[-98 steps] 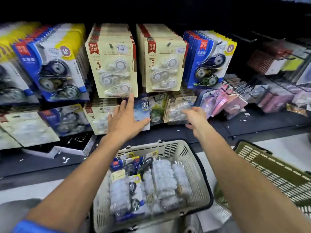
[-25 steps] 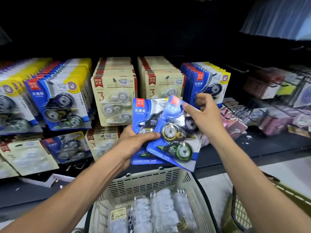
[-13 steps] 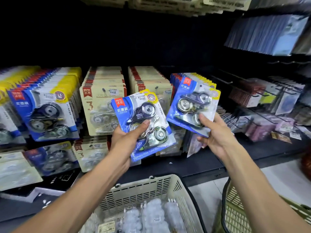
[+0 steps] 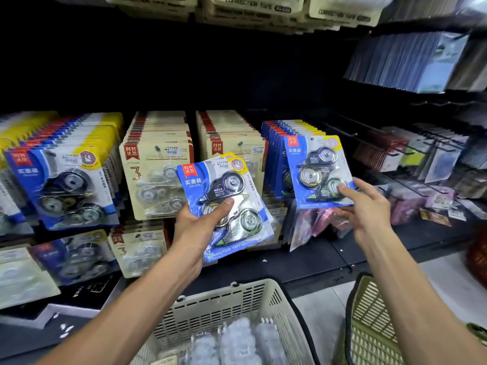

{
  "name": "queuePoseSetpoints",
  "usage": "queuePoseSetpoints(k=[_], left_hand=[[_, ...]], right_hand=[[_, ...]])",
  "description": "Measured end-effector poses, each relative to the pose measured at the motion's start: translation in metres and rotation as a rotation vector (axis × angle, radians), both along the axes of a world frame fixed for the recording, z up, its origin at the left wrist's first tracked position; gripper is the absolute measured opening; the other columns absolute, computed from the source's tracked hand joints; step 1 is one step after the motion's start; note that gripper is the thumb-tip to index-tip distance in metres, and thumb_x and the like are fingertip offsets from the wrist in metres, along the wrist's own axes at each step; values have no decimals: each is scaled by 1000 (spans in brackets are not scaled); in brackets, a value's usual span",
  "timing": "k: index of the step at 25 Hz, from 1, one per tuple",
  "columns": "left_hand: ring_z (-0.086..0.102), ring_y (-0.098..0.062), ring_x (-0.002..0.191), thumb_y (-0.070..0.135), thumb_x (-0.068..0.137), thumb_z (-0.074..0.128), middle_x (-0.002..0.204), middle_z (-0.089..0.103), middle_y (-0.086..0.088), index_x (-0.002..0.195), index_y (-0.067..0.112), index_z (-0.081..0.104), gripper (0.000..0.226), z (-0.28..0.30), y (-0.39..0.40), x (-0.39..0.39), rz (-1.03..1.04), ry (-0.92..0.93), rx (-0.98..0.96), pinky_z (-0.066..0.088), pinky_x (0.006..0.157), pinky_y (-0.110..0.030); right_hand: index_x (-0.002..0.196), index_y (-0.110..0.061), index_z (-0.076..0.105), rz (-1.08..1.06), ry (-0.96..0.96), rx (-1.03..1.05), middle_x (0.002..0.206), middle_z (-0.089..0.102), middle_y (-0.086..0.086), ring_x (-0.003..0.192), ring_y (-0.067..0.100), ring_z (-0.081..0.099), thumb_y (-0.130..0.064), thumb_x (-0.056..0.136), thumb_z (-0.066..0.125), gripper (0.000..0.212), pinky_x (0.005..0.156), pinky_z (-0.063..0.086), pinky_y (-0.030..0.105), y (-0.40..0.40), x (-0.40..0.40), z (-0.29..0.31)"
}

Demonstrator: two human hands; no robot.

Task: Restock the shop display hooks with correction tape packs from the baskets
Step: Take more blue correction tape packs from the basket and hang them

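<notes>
Dark shop shelving, crowded with hanging stationery, fills the background. A person's right hand [image 4: 365,206] pinches one blue correction tape pack [image 4: 316,169] by its lower corner, lifting it to the blue row [image 4: 274,143] on the hook; the left hand [image 4: 196,225] clasps a small stack of blue packs [image 4: 224,206], thumb across the front. Held so low, the lifted card may tilt and miss the hook — or the loose stack could fan out and drop into the beige basket [image 4: 232,299] below.

Bare forearms, no sleeves or jewellery
</notes>
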State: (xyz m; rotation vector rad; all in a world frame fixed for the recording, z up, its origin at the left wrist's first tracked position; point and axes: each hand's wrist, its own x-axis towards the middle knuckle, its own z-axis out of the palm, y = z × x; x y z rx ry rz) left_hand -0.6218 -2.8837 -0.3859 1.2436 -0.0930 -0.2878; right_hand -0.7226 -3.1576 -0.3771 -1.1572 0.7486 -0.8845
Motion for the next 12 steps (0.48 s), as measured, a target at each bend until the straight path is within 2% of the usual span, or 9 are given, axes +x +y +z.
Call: queuePoseSetpoints(k=[5,9,12], left_hand=[[75,-26,102,12,78,86,103,79,0,106,18,70,32,-4,-1,2,-10,-8,9,54,101,-54],[74,-26,103,13,79,85,105,79,0,110,18,70,35,-5,2,3,-18,-18,-5,53,101,-54],[74,-26,104,15,77,86,107,79,-1,115,17,70,42,-6,7,9,-17,-10,-2,53,102,-54]], right_hand=[[120,-22,63,-60,28,-64,87,71,2,39,12,53,-9,85,76,39,39,44,22,0,11,-4],[114,-27,63,-110,29,-51,83,68,-5,59,18,59,-8,82,77,39,47,46,24,5,33,-7],[110,-23,67,-158,31,-66,98,74,2,73,22,65,-7,77,80,39,57,50,29,-2,56,-9]])
